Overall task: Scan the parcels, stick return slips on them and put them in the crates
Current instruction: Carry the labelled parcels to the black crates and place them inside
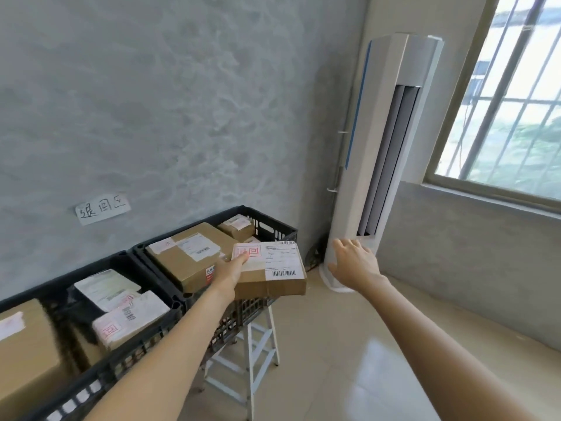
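One parcel (270,270), a flat cardboard box, is gripped at its nine o'clock edge by the left hand (232,268), thumb on top, above the right crate (273,227). At three o'clock the right hand (353,262) hangs empty, fingers spread. The left fingers under the box are hidden.

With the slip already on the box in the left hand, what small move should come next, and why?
Probably lower the flat brown cardboard parcel into the black plastic crate on the right. The left hand holds it over that crate's near corner, its red-stamped return slip is already on, and the open right hand is clear.
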{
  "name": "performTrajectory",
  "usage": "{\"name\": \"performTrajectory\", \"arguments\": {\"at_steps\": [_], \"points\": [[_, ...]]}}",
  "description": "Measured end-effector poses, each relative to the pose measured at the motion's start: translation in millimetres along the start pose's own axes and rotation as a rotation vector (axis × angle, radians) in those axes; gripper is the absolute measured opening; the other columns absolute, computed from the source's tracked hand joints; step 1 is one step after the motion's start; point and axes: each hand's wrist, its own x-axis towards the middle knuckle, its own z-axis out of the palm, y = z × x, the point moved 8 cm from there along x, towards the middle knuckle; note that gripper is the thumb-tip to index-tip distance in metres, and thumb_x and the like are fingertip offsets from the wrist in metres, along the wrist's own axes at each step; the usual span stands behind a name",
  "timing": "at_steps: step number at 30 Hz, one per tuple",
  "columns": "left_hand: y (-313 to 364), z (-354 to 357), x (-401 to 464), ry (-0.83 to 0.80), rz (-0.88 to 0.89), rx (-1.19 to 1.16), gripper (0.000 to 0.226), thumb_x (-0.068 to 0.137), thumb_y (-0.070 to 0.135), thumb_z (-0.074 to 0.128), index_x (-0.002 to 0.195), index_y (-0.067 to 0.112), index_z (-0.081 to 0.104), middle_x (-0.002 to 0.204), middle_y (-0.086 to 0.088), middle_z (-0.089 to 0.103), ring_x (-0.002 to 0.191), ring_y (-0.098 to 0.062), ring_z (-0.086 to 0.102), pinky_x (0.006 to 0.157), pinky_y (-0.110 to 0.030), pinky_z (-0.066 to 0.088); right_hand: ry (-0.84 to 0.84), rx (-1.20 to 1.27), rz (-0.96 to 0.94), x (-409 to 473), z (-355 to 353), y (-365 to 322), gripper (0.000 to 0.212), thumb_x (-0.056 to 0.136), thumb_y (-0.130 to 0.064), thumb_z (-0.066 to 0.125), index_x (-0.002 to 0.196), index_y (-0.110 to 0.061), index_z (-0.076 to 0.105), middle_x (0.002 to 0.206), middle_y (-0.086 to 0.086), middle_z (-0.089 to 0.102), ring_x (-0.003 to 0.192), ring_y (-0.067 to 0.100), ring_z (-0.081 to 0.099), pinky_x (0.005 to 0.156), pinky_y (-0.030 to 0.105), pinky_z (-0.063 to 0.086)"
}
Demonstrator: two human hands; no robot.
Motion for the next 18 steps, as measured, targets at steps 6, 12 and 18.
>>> {"name": "performTrajectory", "arguments": {"at_steps": [6,12,18], "points": [[0,40,93,0.054,-0.072,-0.068,0.052,0.089,0.037,0.068,0.129,0.010,0.048,0.098,-0.013,0.067,0.071,-0.022,0.067,0.044,-0.025,0.046,-0.029,0.007,-0.078,111,45,1,0.049,0.096,-0.031,0.051,0.141,-0.015,0.040,0.144,0.005,0.043,0.134,0.026,0.037,0.108,0.039,0.034],[34,66,183,0.126,-0.065,-0.133,0.035,0.091,0.033,0.066,0.113,0.008,0.054,0.089,-0.010,0.064,0.078,-0.024,0.064,0.066,-0.032,0.053,0.012,-0.004,-0.156,233,42,0,0.045,0.096,-0.028,0.049,0.138,-0.013,0.042,0.142,0.007,0.044,0.132,0.028,0.038,0.106,0.040,0.034],[53,70,250,0.251,-0.063,-0.098,0.041,0.089,0.037,0.068,0.114,0.006,0.060,0.104,-0.012,0.067,0.096,-0.030,0.065,0.091,-0.040,0.054,-0.009,0.054,-0.242,318,66,-8,0.051,0.097,-0.029,0.048,0.144,-0.016,0.036,0.146,0.006,0.041,0.136,0.027,0.037,0.110,0.040,0.032]]}}
